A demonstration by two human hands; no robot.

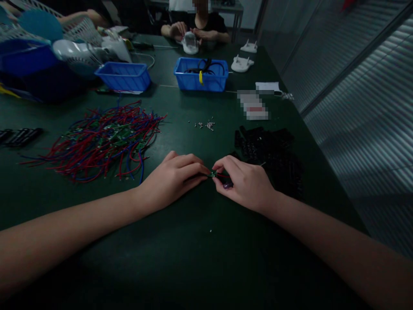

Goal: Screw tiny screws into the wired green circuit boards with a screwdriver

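Between my two hands is a small green circuit board [213, 174] with a red wire running from it under the right fingers. My left hand [180, 174] is closed, its fingertips pinching the board's left end. My right hand [247, 183] is closed too, thumb and forefinger on the board's right end. A shiny dark purple piece [228, 185] shows beneath the right fingers; its kind is unclear. A thin metal shaft [263, 164] sticks out beyond that hand. To the left lies a heap of green boards with red and blue wires [106, 142].
Small screws [209, 125] lie scattered beyond my hands. Black plastic parts [271, 150] are piled at the right. Two blue bins [201, 82] [124, 77] stand farther back. Across the table [200, 267], a person's hands [185, 32] hold a whitish object. White parts [241, 64] sit near the right edge.
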